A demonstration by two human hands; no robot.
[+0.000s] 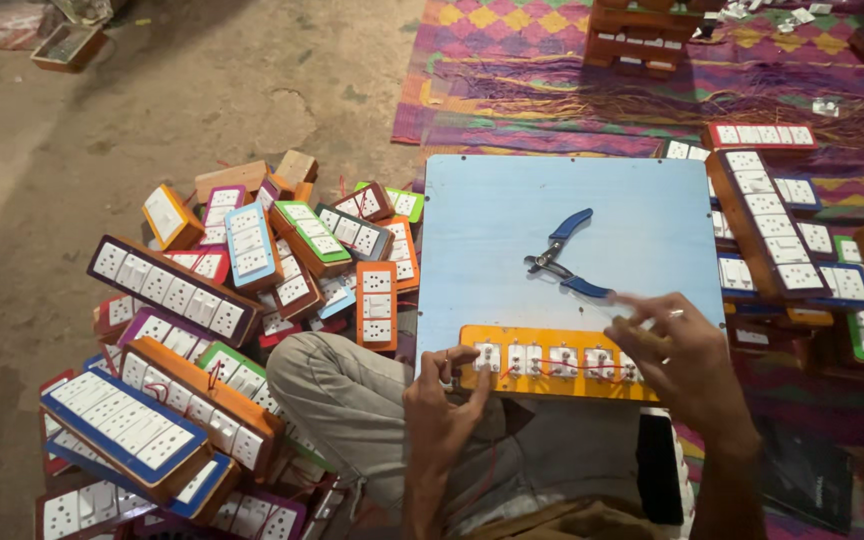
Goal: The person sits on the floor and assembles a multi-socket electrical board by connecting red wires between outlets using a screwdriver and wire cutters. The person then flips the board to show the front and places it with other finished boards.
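An orange switchboard panel (512, 382) lies face down on the near edge of a light blue board (492, 230) on my lap, showing white switch backs and red wires. My left hand (442, 405) presses on the panel's left end. Over the panel's right end, my right hand (687, 365) is blurred and pinches a thin tool or wire that I cannot identify. Blue-handled pliers (564, 258) lie open on the board, just beyond my right hand.
A heap of finished switchboards (202, 330) with coloured frames covers the floor at left. More boards (782, 225) lie at right on a patterned rug (552, 60). A stack of orange boards (642, 35) stands at the far top. Bare dirt floor (72, 160) spreads at far left.
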